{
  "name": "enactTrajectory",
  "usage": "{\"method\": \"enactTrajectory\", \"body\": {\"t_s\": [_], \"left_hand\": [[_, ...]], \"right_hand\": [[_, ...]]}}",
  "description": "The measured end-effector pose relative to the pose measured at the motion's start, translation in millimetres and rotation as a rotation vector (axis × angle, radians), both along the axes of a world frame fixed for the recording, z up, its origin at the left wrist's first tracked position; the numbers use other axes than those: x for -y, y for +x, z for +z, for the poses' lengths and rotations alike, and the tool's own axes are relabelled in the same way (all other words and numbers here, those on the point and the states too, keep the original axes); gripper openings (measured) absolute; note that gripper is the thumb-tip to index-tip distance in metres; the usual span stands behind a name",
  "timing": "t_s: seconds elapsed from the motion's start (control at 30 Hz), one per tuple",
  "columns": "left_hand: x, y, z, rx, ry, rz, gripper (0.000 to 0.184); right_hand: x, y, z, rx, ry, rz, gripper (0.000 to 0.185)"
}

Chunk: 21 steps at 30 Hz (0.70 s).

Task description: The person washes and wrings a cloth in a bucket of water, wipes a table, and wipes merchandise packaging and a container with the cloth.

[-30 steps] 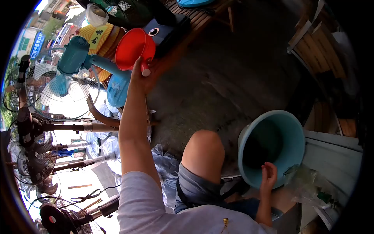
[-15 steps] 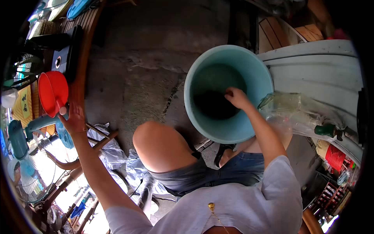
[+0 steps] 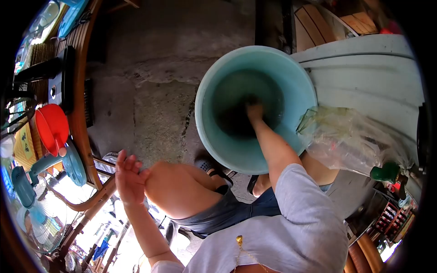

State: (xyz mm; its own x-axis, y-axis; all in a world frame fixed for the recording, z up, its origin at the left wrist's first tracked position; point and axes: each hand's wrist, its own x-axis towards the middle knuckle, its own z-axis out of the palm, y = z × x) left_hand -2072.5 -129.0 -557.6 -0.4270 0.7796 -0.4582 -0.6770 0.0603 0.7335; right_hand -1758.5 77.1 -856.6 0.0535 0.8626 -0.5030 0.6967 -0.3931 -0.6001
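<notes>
My right hand [image 3: 255,111] reaches down inside a large light-blue plastic bucket [image 3: 207,136]. Its fingers sink into dark water [image 3: 234,120] and are hidden, so whether they hold anything does not show. My left hand [image 3: 130,178] is raised beside my bent knee, its fingers apart and nothing in it. Farther left, a red plastic scoop [image 3: 51,129] with a round handle end rests at the wooden bench, apart from my left hand.
A clear plastic bag [image 3: 350,136] lies on the pale metal panel [image 3: 364,79] right of the bucket. On the left stand a wooden bench [image 3: 82,82], a black-and-silver appliance [image 3: 61,84] and a blue fan [image 3: 41,223]. Cracked concrete floor [image 3: 154,104] lies beyond my knees.
My left hand has moved away from the red scoop's handle, toward my knee. My right hand has gone deeper into the bucket, its fingers now under the dark water. The view has shifted slightly.
</notes>
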Motion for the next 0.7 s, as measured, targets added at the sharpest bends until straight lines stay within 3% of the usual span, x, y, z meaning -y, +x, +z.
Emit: {"method": "enactTrajectory", "body": {"t_s": [0.07,0.13,0.17,0.23,0.33,0.37,0.4,0.43,0.5,0.57,0.6,0.63,0.7], "left_hand": [[-24,29,-5,0.057,0.065,-0.109,0.042],[-61,68,-10,0.168,0.049,-0.244,0.041],[-78,90,-15,0.237,0.011,-0.279,0.043],[-109,136,-34,0.374,-0.078,-0.313,0.05],[-147,197,-75,0.644,-0.432,-0.122,0.056],[-158,214,-97,0.637,-0.558,-0.091,0.056],[-165,224,-121,0.628,-0.679,-0.057,0.057],[-167,227,-138,0.623,-0.671,-0.056,0.057],[-168,231,-166,0.793,-0.479,-0.169,0.062],[-173,235,-188,0.781,-0.408,-0.069,0.063],[-175,236,-192,0.771,-0.345,0.026,0.064],[-180,228,-163,0.908,-0.489,0.016,0.063],[-169,228,-209,0.947,-0.416,-0.002,0.062]], "right_hand": [[5,1,-14,-0.017,0.094,0.106,0.028],[0,19,-23,-0.16,-0.193,0.247,0.04],[-7,25,-13,-0.167,-0.186,0.244,0.04],[-24,33,18,0.053,-0.267,-0.115,0.037],[-5,17,8,-0.146,-0.031,-0.319,0.029],[-6,11,26,-0.151,-0.026,-0.323,0.029],[-12,4,65,-0.351,-0.125,-0.21,0.023],[-17,1,101,-0.548,-0.226,-0.087,0.018],[-9,5,154,-0.668,-0.267,0.095,0.014],[11,18,196,-0.635,-0.244,0.278,0.013],[22,26,217,-0.668,-0.264,0.3,0.015],[31,31,236,-0.7,-0.283,0.324,0.021],[49,37,269,-0.773,-0.256,0.323,0.022]]}}
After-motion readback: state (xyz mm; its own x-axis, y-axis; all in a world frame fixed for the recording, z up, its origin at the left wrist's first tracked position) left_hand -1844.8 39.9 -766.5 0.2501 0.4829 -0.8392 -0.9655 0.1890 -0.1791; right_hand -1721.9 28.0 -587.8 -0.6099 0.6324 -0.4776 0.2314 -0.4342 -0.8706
